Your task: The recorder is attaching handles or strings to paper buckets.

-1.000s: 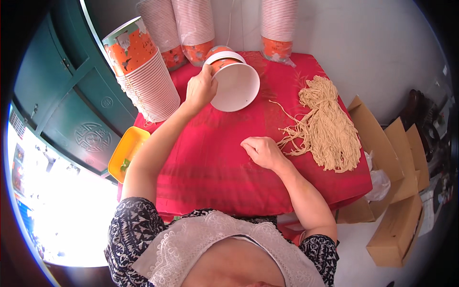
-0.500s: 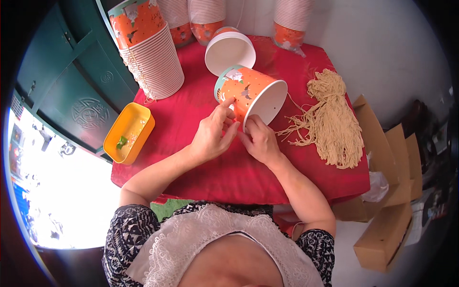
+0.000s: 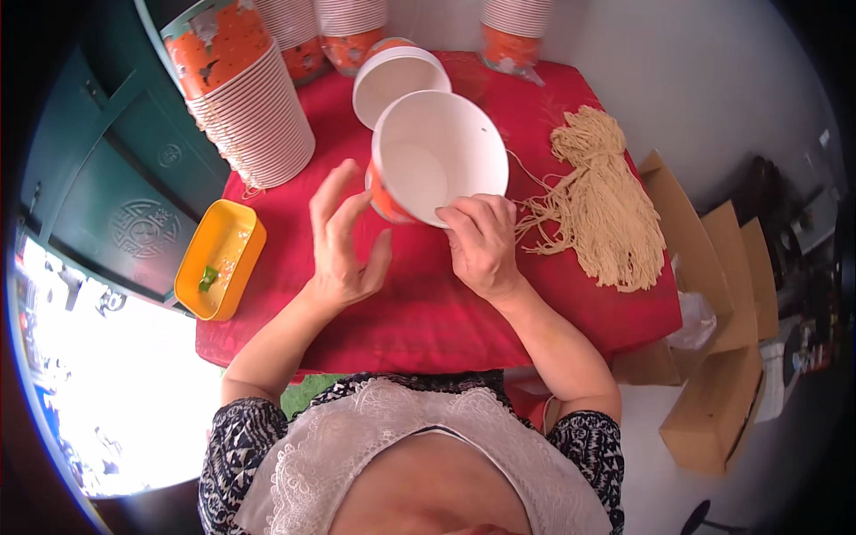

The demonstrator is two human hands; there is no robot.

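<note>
My right hand (image 3: 484, 245) pinches the near rim of a paper bucket (image 3: 428, 152), white inside with an orange printed outside. The bucket is tilted, its mouth facing up and toward me. A small dark hole shows in its inner wall near the far right rim. My left hand (image 3: 343, 245) is open beside the bucket's left wall, fingers spread and nothing held; whether a fingertip touches the wall I cannot tell. Behind, a second paper bucket (image 3: 392, 85) lies on its side. To the right lies a bundle of beige strings (image 3: 615, 214), a loose strand reaching toward the bucket.
A red cloth (image 3: 428, 330) covers the table. A yellow tray (image 3: 245, 267) with small bits and a green piece sits at left. Behind it stands a tall bucket stack (image 3: 259, 116), strings hanging on its side. Further wrapped stacks line the back; cardboard boxes (image 3: 713, 410) lie right of the table.
The bucket has turned from lying sideways to showing its mouth toward me. My left hand has moved left, its fingers spreading. My right hand still grips the rim.
</note>
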